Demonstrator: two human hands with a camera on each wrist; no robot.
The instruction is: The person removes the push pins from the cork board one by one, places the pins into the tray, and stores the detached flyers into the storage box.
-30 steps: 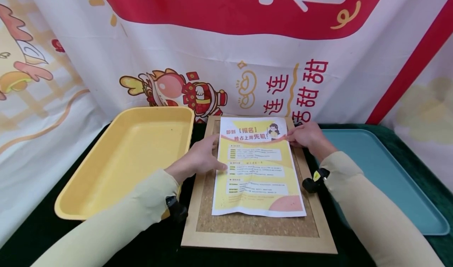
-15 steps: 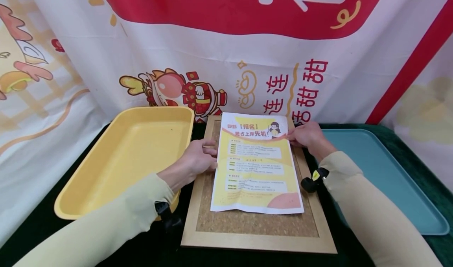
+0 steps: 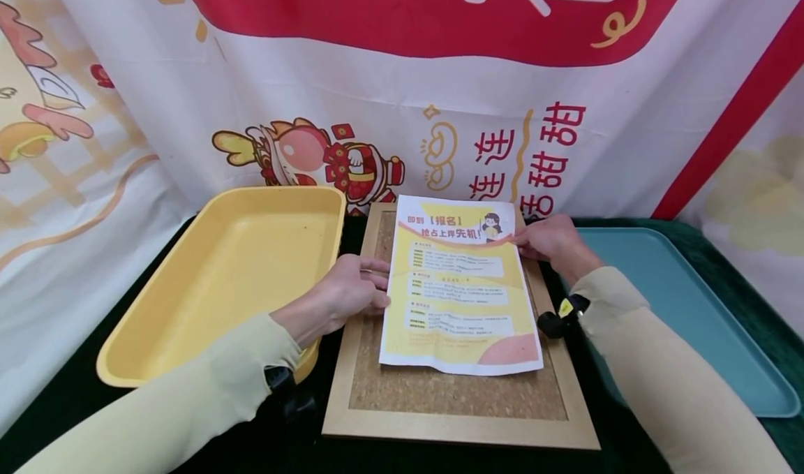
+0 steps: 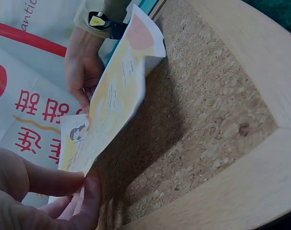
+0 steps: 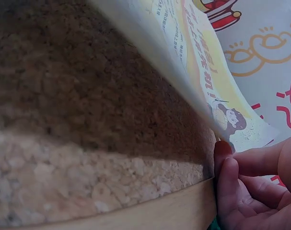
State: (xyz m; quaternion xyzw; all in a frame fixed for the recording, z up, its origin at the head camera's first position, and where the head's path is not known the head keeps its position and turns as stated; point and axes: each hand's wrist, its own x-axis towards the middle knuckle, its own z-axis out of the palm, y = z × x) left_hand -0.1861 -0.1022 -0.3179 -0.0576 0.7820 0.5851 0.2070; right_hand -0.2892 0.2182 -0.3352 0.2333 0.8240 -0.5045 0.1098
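The left hand (image 3: pixel 348 294) pinches the flyer's (image 3: pixel 460 285) left edge and the right hand (image 3: pixel 548 239) pinches its right edge, holding it lifted above the cork board (image 3: pixel 452 397), long axis running away from the person, headline end toward the banner (image 3: pixel 402 97).

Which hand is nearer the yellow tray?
Left. The left hand pinches the flyer's left edge beside the yellow tray; the right hand holds its far edge.
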